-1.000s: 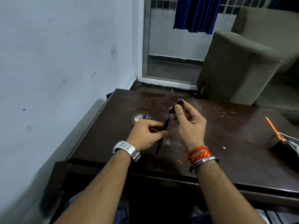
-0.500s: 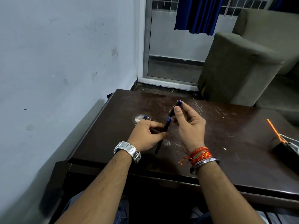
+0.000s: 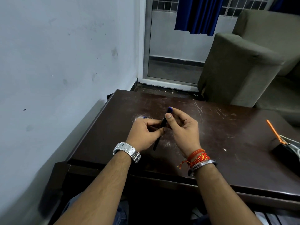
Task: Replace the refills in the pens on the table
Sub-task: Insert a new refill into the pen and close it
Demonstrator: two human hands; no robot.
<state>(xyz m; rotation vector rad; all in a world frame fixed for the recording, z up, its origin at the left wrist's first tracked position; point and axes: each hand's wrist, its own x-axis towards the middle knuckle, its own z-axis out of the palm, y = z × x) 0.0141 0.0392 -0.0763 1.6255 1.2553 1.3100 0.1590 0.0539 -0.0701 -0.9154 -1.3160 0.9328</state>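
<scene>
So the slim dark pen barrel (image 3: pixel 157 140) pinched in the left hand (image 3: pixel 145 133) is being closed up by the blue-tipped end piece (image 3: pixel 165 117) pinched in right fingertips (image 3: pixel 169 119), blue refill gap now gone.

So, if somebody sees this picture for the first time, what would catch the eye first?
Probably the two hands meeting over the middle of the dark table: the left hand and the right hand both grip one dark pen with a blue end. Next, the silver watch on the left wrist and the red threads on the right wrist stand out. At the far right edge, an orange stick pokes up from a black object.
</scene>
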